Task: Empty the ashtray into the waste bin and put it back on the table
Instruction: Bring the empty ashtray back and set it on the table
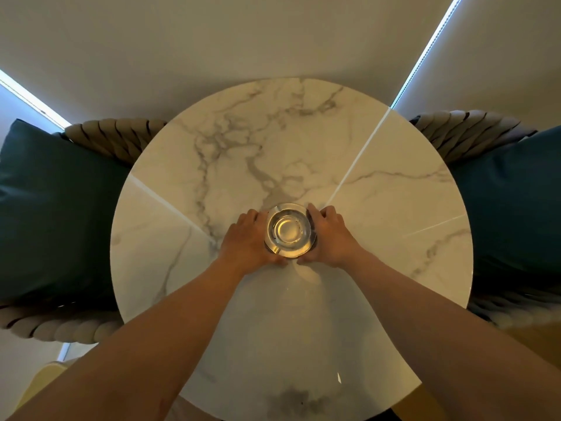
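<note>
Squarely between the two hands, a round glass ashtray [289, 230] is held upright, its bowl facing up; being circular, no long axis can be made out. It is cupped by the left hand [247, 241] and the right hand [329, 237], fingers wrapped against its opposite sides. Beneath the grip lies a round white marble table [379, 208], grey-veined. Outward of each hand, beyond the table's edge, a woven chair with a teal cushion [51, 208] is seen.

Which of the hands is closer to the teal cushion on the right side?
Right. The right hand cups the ashtray's right side, toward that cushion; the left hand cups its far side.
</note>
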